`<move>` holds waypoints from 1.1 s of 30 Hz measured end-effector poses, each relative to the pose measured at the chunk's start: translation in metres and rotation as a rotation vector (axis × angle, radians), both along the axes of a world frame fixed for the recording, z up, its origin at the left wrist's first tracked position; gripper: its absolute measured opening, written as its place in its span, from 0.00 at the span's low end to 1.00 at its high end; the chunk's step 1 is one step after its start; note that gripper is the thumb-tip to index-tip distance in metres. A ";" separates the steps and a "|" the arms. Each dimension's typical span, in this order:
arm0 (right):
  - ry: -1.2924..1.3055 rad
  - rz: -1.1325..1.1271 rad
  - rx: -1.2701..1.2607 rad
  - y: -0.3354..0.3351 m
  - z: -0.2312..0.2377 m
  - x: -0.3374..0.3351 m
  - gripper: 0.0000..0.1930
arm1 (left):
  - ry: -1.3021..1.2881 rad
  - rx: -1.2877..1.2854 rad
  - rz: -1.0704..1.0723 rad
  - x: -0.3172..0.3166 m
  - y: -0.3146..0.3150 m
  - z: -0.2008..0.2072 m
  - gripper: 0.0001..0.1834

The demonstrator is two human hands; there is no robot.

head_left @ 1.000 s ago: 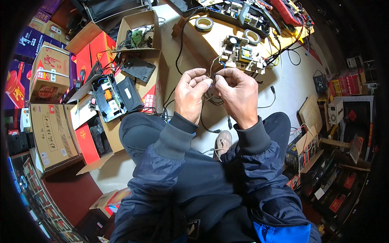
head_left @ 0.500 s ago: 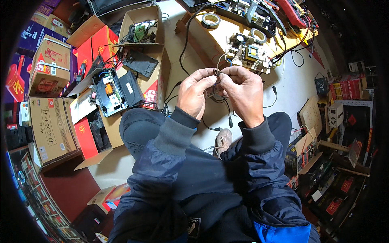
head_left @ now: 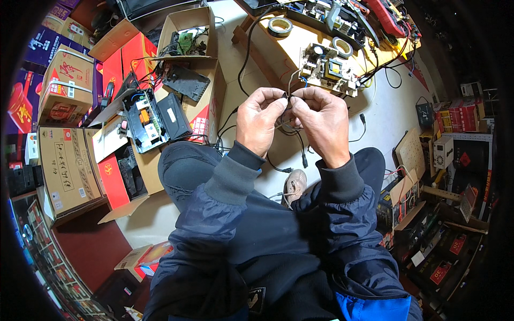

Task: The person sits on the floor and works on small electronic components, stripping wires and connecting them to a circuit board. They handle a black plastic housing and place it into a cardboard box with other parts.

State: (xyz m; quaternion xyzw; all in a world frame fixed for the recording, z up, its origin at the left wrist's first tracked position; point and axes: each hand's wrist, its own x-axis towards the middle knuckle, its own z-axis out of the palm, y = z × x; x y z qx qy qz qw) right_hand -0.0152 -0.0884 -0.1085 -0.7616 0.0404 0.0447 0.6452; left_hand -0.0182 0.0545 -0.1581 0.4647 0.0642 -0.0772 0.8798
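Observation:
Both my hands are raised in front of my knees, their fingertips almost meeting. Thumb and forefinger of my left hand (head_left: 260, 124) are pinched on a thin wire, with a small dark bit at the tips that I cannot make out. My right hand (head_left: 325, 128) pinches the same wire just beside it. The grey wire (head_left: 289, 84) rises from the fingertips toward a circuit board (head_left: 331, 69) with a yellow transformer, at the bench's near edge. More loops of cable hang below my hands, partly hidden by them.
On the wooden bench (head_left: 276, 48) lie a tape roll (head_left: 279, 27), a second roll (head_left: 342, 47) and a red multimeter (head_left: 386, 18). At left, an opened black device (head_left: 147, 122) sits on cardboard boxes (head_left: 64, 155). Loose cable plugs (head_left: 304, 160) dangle near my shoe (head_left: 296, 183).
My left hand has shifted very slightly, with its fingers still pinched. My right hand keeps almost the same place, and the wire stays between the fingertips.

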 end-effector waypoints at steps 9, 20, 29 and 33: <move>-0.009 -0.037 -0.042 -0.003 0.006 -0.001 0.09 | 0.063 -0.160 -0.088 0.006 0.007 0.000 0.13; -0.050 -0.070 -0.062 -0.009 0.008 0.002 0.10 | 0.095 -0.149 -0.157 0.011 0.011 -0.003 0.12; -0.003 -0.023 -0.081 -0.015 0.011 0.007 0.08 | 0.080 -0.174 -0.179 0.012 0.011 -0.003 0.12; 0.046 0.024 -0.003 -0.018 0.016 0.007 0.08 | 0.077 -0.194 -0.190 0.014 0.011 -0.007 0.12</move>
